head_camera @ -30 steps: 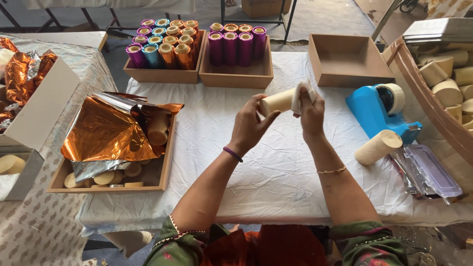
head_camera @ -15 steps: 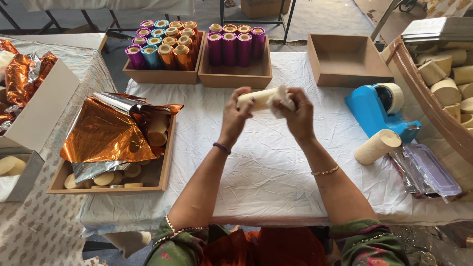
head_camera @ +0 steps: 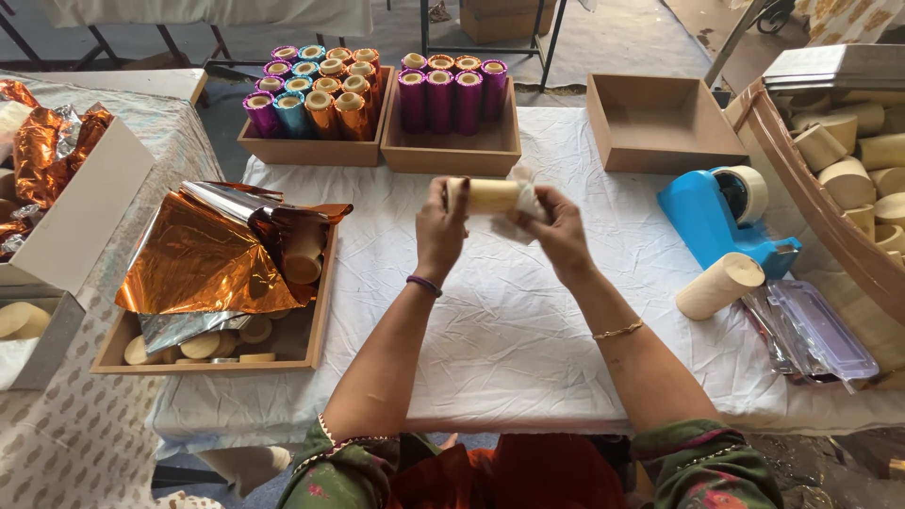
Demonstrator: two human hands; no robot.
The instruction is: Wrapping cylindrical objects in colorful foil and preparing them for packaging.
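A pale cardboard tube (head_camera: 488,195) is held level above the white-clothed table (head_camera: 509,320). My left hand (head_camera: 441,226) grips its left end. My right hand (head_camera: 551,226) holds its right end, where a bit of clear film sticks out. Both hands are near the table's middle, in front of a wooden tray of magenta foil-wrapped tubes (head_camera: 451,94).
A tray of mixed coloured wrapped tubes (head_camera: 311,90) stands at back left, an empty wooden tray (head_camera: 660,123) at back right. Copper foil sheets (head_camera: 203,254) cover a tray of discs at left. A blue tape dispenser (head_camera: 721,217), a bare tube (head_camera: 718,285) and clear sheets (head_camera: 815,330) lie at right, beside a bin of bare tubes (head_camera: 848,170).
Both hands have carried the tube leftward and it has turned from tilted to level. Nothing else has moved.
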